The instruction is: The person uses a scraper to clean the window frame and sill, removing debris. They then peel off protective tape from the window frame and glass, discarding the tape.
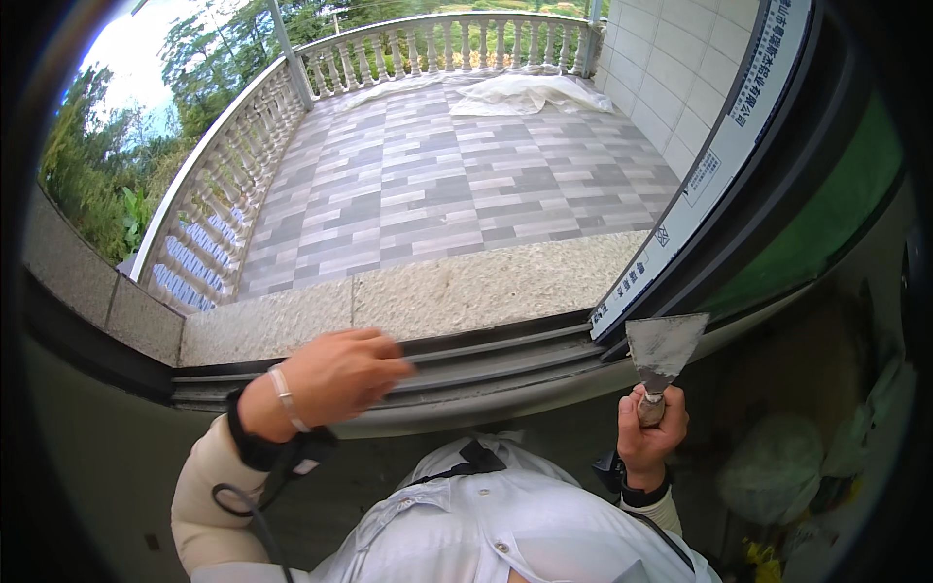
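Note:
My right hand (652,430) grips a putty knife (667,350) by its short handle, with the wide, smeared metal blade pointing up. The blade stands in front of the lower corner of a dark sliding window sash (736,240). Over the sliding window track (503,364) is my left hand (342,375), back of the hand up and fingers curled, a little blurred. Its palm side is hidden, so I cannot tell whether it touches the track or holds anything small.
A rough stone sill (466,284) runs outside the track. Beyond it lie a tiled balcony floor (430,189), crumpled plastic sheeting (532,95) and a baluster railing (444,44). Printed protective film (700,175) covers the sash edge. A filled translucent bag (773,466) sits indoors at right.

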Tool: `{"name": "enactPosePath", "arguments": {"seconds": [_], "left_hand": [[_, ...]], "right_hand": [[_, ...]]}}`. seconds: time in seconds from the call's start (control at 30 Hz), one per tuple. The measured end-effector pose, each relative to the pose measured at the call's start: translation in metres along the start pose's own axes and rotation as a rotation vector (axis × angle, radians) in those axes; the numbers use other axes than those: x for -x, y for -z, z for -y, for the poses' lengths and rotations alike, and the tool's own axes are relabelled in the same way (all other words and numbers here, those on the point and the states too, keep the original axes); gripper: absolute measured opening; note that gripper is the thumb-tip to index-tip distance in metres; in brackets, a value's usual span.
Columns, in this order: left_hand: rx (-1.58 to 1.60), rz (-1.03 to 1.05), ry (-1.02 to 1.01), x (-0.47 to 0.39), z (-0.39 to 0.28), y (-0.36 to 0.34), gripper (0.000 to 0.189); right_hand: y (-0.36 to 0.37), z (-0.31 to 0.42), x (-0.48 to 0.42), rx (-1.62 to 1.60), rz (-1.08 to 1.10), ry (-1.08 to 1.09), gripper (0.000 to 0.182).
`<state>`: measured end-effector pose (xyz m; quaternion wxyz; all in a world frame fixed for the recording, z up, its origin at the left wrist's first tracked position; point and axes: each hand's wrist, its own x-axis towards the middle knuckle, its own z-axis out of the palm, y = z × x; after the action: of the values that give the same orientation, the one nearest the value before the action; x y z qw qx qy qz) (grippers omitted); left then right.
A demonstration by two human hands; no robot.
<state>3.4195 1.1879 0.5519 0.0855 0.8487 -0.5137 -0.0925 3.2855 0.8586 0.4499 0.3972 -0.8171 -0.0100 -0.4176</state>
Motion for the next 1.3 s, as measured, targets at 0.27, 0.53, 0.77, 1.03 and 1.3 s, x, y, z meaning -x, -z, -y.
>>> {"name": "enactPosePath", "arguments": {"seconds": [0.27,0.53,0.77,1.03,1.3], "left_hand": [[-0.287,0.0,-0.294,-0.132,-0.035,-0.052,0.049],[-0.29,0.14,-0.295,-0.176,-0.034,-0.053,0.055],[-0.308,0.313,-0.185,-0.187,-0.043,-0.04,0.057],[-0.247,0.283,-0.211,-0.179,-0.031,-0.035,0.053],[-0.122,-0.012,-0.355,-0.18,-0.018,-0.053,0.028]], "right_hand": [[0.015,-0.009,0.015,0.009,-0.099,-0.025,0.025],[0.042,-0.009,0.031,0.097,-0.187,-0.134,0.023],[0.048,-0.007,0.033,0.135,-0.144,-0.122,0.026],[0.047,-0.006,0.032,0.157,-0.126,-0.076,0.025],[0.045,-0.009,0.033,0.126,-0.108,-0.093,0.025]]}}
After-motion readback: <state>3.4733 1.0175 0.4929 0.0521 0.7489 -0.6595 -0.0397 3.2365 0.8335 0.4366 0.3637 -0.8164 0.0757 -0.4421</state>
